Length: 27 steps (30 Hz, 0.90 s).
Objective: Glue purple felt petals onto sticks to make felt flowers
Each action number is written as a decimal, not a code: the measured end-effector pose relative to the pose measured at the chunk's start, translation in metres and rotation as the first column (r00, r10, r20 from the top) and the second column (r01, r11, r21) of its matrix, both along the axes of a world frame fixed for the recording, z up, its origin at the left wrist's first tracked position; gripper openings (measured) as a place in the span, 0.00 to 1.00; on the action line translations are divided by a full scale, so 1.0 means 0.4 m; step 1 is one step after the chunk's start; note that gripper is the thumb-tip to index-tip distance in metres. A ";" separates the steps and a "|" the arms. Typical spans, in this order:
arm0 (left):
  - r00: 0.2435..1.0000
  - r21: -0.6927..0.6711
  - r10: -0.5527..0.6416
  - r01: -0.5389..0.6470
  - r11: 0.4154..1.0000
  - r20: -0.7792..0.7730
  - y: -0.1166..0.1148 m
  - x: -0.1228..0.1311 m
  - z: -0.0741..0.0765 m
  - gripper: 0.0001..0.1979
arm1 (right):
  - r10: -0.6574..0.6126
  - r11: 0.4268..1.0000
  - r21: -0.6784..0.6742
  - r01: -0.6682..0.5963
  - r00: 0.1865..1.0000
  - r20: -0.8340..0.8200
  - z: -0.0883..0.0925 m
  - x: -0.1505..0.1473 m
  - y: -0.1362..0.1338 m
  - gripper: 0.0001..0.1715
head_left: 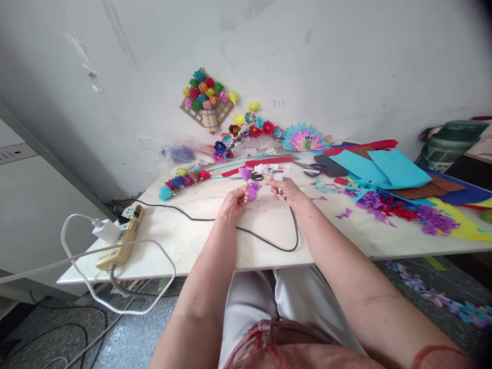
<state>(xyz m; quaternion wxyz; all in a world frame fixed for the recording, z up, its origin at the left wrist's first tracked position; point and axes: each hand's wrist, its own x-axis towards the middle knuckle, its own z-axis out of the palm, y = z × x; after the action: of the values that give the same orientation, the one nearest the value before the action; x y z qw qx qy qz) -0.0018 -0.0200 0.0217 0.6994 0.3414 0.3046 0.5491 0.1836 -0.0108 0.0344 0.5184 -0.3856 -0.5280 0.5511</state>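
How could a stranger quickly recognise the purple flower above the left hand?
Find the white table against the wall, then the left hand near its middle. Just above this hand is the purple flower, higher in the picture than the purple piece nearby.

The handwritten "217" (278,103), whose 1st character could also have been a Z, stood in thin red strokes on the pale wall (338,66). The small markings (114,251) on the yellow power strip (122,245) were too tiny to read.
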 end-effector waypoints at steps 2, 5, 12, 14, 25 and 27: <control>1.000 -0.005 0.003 -0.003 1.000 -0.012 0.001 -0.001 -0.001 0.05 | -0.004 1.000 -0.006 0.004 1.000 -0.008 0.004 0.003 -0.003 0.20; 1.000 -0.013 0.009 -0.009 1.000 -0.008 0.004 -0.003 -0.002 0.04 | 0.030 0.999 0.028 -0.031 1.000 0.006 0.009 0.007 -0.008 0.20; 1.000 -0.024 0.020 -0.020 1.000 -0.001 0.005 -0.005 -0.004 0.05 | 0.039 0.997 0.066 -0.049 0.989 0.142 0.004 0.001 -0.008 0.21; 1.000 -0.018 0.018 -0.018 1.000 0.000 0.003 -0.004 -0.003 0.05 | 0.029 0.997 0.061 -0.039 0.986 0.166 0.000 -0.003 -0.004 0.21; 0.996 0.071 0.054 -0.049 0.996 -0.066 0.009 -0.005 -0.011 0.06 | -0.019 0.993 0.114 0.013 0.998 0.052 -0.002 0.014 0.005 0.21; 0.992 0.103 0.092 -0.083 0.991 -0.089 0.013 -0.006 -0.017 0.07 | -0.006 0.993 0.118 0.004 1.000 0.021 0.000 0.020 0.003 0.21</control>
<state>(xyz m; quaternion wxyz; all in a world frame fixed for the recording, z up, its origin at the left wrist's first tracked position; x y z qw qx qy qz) -0.0042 -0.0147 0.0150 0.6418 0.3872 0.3239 0.5773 0.1917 -0.0094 0.0345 0.5360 -0.3615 -0.5641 0.5136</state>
